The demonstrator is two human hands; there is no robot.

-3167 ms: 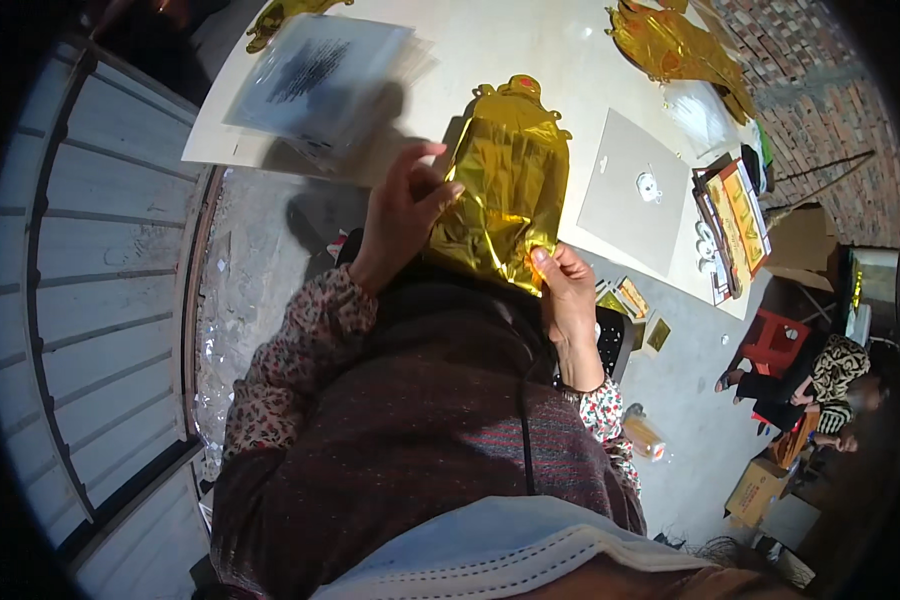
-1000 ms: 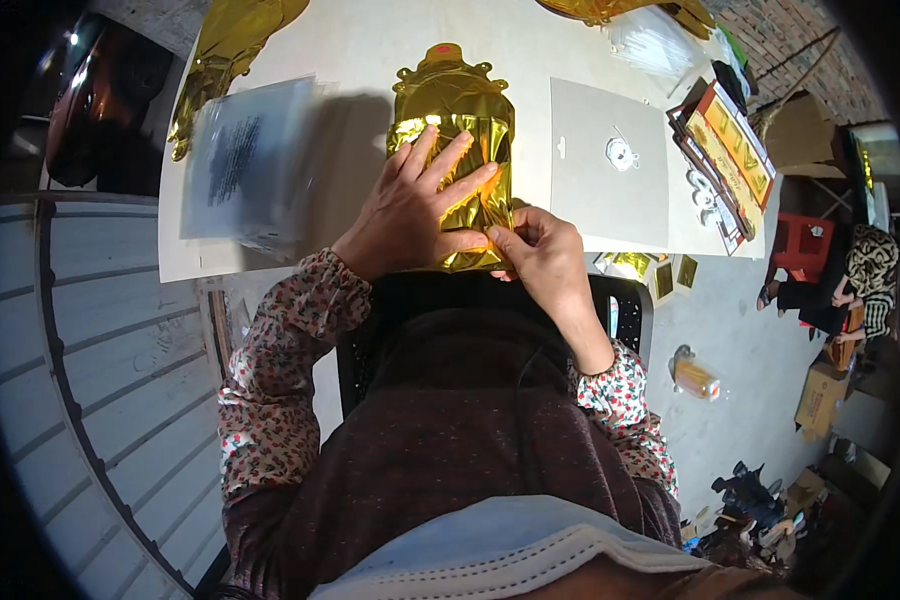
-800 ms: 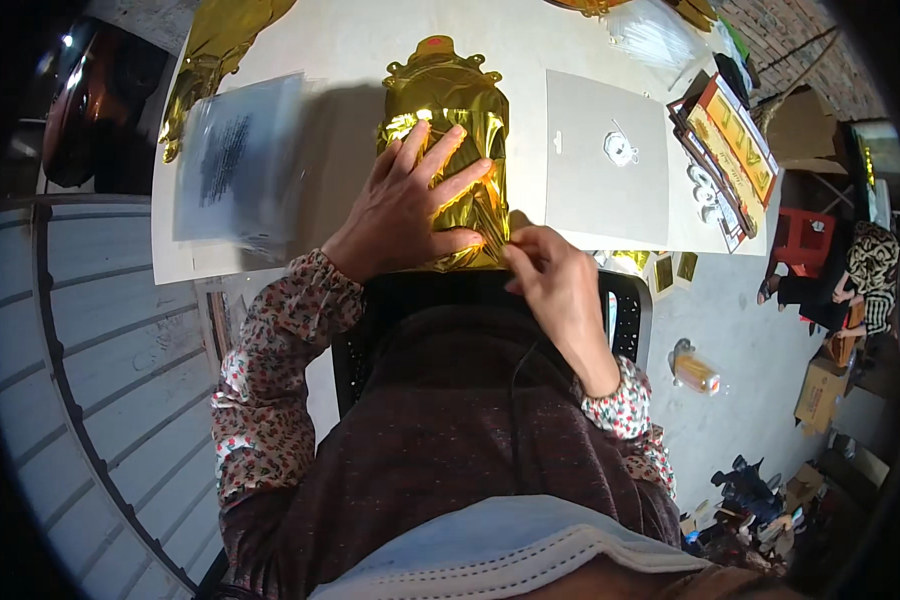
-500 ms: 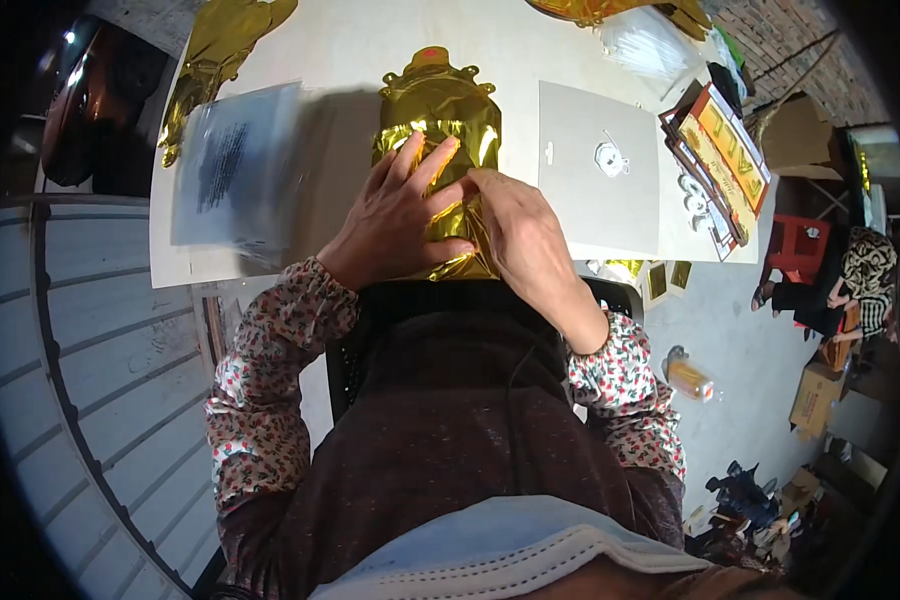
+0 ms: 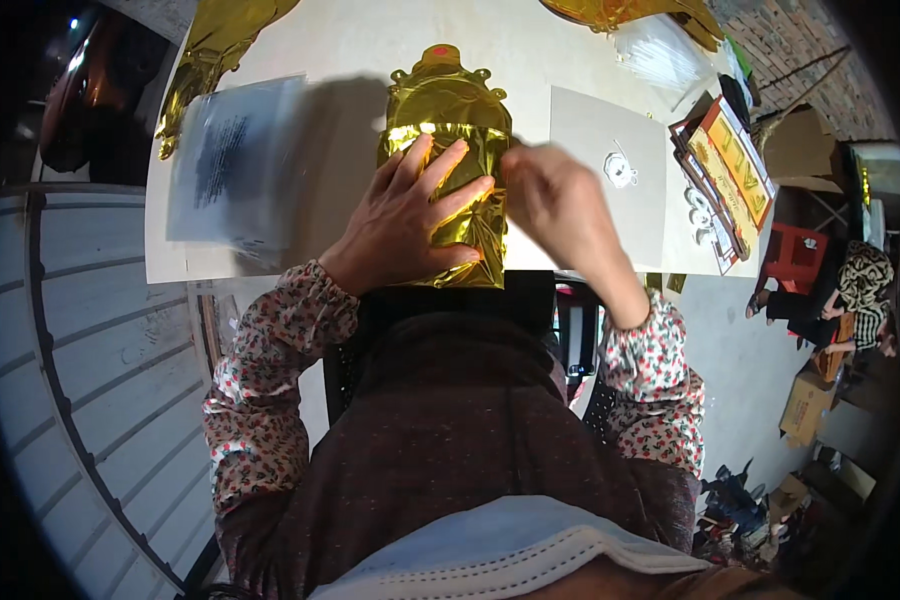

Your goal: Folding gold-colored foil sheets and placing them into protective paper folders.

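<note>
Along the near edge of the counter (image 5: 340, 50), a gold foil piece (image 5: 447, 105) is being pressed flat by the left hand (image 5: 402, 215), with fingers being spread wide, likely so that the thin foil is being stopped from sliding. By its right edge, the right hand (image 5: 562, 205) is being held curled and narrow; whether foil is being pinched cannot be told through the blur. Clear plastic sheets (image 5: 195, 185) are lying left and a gray card (image 5: 585, 130) right, perhaps for easy reach.
</note>
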